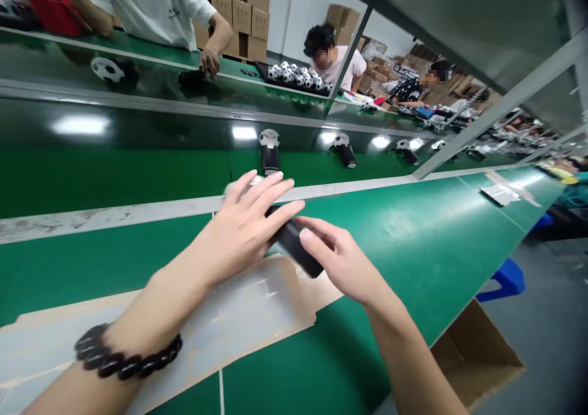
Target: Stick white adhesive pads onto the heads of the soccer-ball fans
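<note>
My right hand (342, 258) is closed on a black box-shaped piece (298, 246), pinching its near end between thumb and fingers. My left hand (245, 222) lies over the far end of that piece, fingers stretched and spread, the thumb reaching across its black surface. Whatever sits beneath the left palm is hidden. Just beyond my fingers, a black body with a football-patterned round head (269, 151) stands on the belt. A similar football-headed piece (344, 150) lies to its right. Below my hands is a taped pale sheet (248, 308) on the green bench.
A grey metal rail (138, 216) separates the bench from the green conveyor belt (114, 176). Across it, a person in a white shirt (151, 10) handles a dark piece. A tray of football-patterned balls (298, 75) stands farther back. A cardboard box (478, 347) is at lower right.
</note>
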Tool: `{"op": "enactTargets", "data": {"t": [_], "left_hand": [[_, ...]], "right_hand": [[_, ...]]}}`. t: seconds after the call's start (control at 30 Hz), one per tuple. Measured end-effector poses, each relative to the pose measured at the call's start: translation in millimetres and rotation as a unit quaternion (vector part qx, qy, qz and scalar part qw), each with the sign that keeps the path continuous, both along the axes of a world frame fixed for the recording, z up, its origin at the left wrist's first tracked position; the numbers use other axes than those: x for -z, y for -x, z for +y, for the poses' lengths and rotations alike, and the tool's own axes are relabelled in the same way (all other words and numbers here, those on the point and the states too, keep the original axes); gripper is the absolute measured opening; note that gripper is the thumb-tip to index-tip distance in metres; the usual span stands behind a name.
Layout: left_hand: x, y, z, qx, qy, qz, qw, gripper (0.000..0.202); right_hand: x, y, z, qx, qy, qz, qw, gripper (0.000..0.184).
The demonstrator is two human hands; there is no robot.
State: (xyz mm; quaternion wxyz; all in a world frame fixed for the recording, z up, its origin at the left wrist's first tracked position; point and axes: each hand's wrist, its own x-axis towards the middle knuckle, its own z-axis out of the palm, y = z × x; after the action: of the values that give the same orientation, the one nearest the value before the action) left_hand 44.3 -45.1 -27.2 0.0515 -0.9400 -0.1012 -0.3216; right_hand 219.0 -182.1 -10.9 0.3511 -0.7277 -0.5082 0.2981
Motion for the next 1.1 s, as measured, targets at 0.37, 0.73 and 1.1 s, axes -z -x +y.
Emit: {"op": "enactTargets", "data": {"t": [0.37, 0.73, 1.1], "left_hand": [[-23.6, 29.4, 24.1, -0.175, 0.369, -0.266, 0.873, 0.044], [-27.7, 27.6, 19.6, -0.096, 0.448, -0.324, 0.828, 0.034], [-25.6, 24.8, 13.7, -0.014, 0.44, -0.318, 0.84, 0.029]], "right_hand": [[53.1, 58.4, -23.7, 0.012, 0.067, -0.134, 0.989, 0.002], [71.9, 66.0, -28.7, 0.033, 0.039, -0.171, 0.984, 0.014], [39.2, 35.8, -35.0, -0.05, 0.054, 0.066, 0.995, 0.02]]}}
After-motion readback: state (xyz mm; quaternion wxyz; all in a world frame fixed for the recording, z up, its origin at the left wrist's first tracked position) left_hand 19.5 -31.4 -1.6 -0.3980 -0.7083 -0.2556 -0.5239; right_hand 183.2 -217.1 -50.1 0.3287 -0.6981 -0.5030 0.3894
